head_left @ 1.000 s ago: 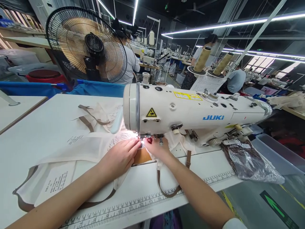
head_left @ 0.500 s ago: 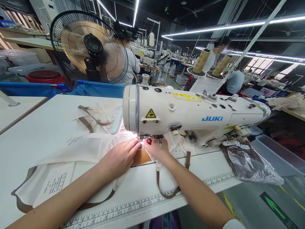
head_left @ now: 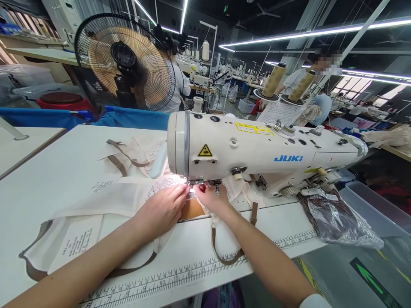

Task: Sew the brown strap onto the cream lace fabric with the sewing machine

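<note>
- Left hand [head_left: 162,209] — fingers together, laid flat on the cream fabric [head_left: 122,199] beside the sewing machine [head_left: 257,149] needle.
- Right hand [head_left: 213,200] fingertips pinch that fabric at the foot.
- Grey bin [head_left: 372,205], right — contents unseen.

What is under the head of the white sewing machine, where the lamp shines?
Cream fabric lies there, with the left hand and right hand on it, fingers nearly meeting. The needle itself is hidden behind them.
</note>
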### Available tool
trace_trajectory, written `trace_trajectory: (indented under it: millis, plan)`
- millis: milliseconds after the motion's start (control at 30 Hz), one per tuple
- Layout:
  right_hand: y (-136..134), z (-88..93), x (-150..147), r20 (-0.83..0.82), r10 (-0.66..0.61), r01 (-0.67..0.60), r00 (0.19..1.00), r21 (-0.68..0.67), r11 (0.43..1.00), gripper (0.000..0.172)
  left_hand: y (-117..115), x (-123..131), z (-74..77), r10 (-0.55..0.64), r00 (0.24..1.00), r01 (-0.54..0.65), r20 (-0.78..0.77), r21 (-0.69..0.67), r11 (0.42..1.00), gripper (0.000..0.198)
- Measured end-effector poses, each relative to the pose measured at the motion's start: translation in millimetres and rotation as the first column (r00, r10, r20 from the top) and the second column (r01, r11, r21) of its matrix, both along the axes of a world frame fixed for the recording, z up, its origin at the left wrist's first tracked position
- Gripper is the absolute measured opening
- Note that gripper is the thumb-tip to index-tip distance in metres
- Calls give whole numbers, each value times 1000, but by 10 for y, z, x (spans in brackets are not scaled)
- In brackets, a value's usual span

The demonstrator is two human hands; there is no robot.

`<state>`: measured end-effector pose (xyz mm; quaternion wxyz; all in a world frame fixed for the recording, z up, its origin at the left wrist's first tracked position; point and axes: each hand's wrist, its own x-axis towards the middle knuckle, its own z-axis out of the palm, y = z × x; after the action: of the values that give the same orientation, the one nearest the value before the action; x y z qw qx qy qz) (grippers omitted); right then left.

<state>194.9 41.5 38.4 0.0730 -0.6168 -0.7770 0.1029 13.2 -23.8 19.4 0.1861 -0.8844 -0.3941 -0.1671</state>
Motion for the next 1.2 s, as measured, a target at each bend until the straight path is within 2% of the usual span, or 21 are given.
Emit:
trace_trajectory:
  millis: [333,467,600,800,1033,1200]
  plan:
    - [32,-36,17,39,32,-33,999,21,999,33,-3,34,26,14,1000,-13,-24,33,999,44]
    - [-2,34,13,79,51,-54,996,39,998,35,-7,47,43,13,1000,-13,-11,58,998,43]
    - [-49,131,6,116,56,-56,992,2,998,38,-10,55,60,7,1000,-8,10,67,998,43]
    - [-95,217,13,139,75,-75,987,-4,997,39,-1,57,40,14,1000,-15,20,45,999,40]
    - [-67,152,14,117,63,-65,991,15,998,39,1,52,30,35,999,-35,12,15,999,41]
    - [-74,175,10,127,56,-58,990,12,998,41,0,42,15,45,999,-45,6,-37,998,42]
